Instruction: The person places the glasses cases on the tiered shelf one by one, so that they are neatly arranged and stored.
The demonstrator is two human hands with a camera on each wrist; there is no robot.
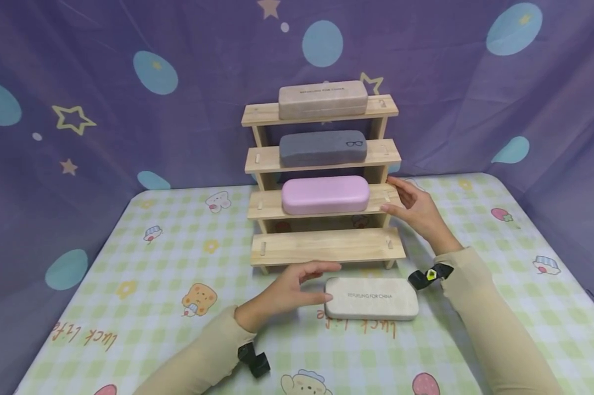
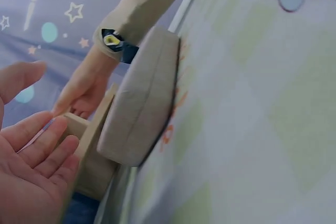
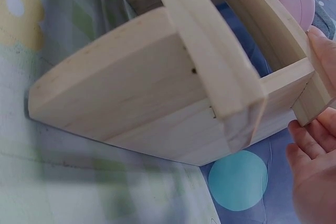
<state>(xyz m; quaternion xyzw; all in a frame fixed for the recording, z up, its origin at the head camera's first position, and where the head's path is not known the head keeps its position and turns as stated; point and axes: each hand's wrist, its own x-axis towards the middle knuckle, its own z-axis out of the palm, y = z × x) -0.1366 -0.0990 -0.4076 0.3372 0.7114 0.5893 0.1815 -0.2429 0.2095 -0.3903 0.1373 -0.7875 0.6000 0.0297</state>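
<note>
A wooden tiered rack (image 1: 326,247) stands on the table. My right hand (image 1: 418,211) holds the right end of its second board from the bottom. In the right wrist view, the thumb lies on top of that board end (image 3: 317,98) and the fingers are beneath it. My left hand (image 1: 289,291) hovers with spread, relaxed fingers by the left end of an off-white glasses case (image 1: 371,307) lettered "REFUELING FOR CHINA". The left wrist view shows the palm (image 2: 31,182) holding nothing, apart from the case (image 2: 139,98).
On the rack's upper boards sit a pink glasses case (image 1: 325,196), a grey-blue one (image 1: 321,149) and a beige one (image 1: 321,101), one per board. A green checked cloth (image 1: 168,263) covers the table. Behind hangs a purple patterned curtain (image 1: 213,49).
</note>
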